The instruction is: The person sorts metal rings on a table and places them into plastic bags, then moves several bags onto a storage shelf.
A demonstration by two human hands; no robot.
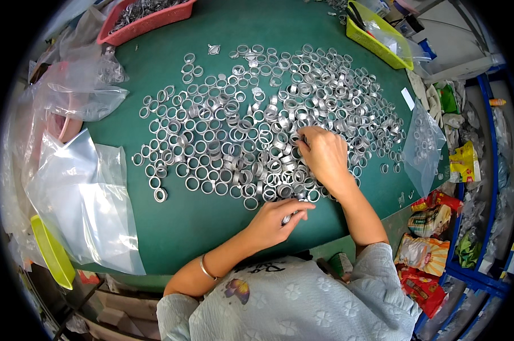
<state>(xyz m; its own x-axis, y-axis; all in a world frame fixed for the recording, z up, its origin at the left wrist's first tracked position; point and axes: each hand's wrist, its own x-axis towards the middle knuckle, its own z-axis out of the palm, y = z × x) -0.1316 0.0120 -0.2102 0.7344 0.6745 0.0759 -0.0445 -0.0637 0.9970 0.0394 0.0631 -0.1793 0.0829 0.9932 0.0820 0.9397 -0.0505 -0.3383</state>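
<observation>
Many small silver metal rings [209, 134] lie spread over the green tabletop, loose on the left and heaped more thickly in the middle and right. My right hand [327, 152] reaches into the heap, its thumb and forefinger closed on a metal ring [296, 138]. Nearer to me, at the heap's front edge, my left hand [273, 221] is curled shut. A bit of silver ring [286, 219] shows between its fingers and palm; how many rings it holds is hidden.
Clear plastic bags [92, 199] cover the table's left side, by a yellow-green tray [51, 253]. At the back stand a red basket [146, 23] of metal parts and a yellow-green basket [376, 37]. A clear bag of rings [424, 142] lies at the right edge, beside blue shelving [490, 131].
</observation>
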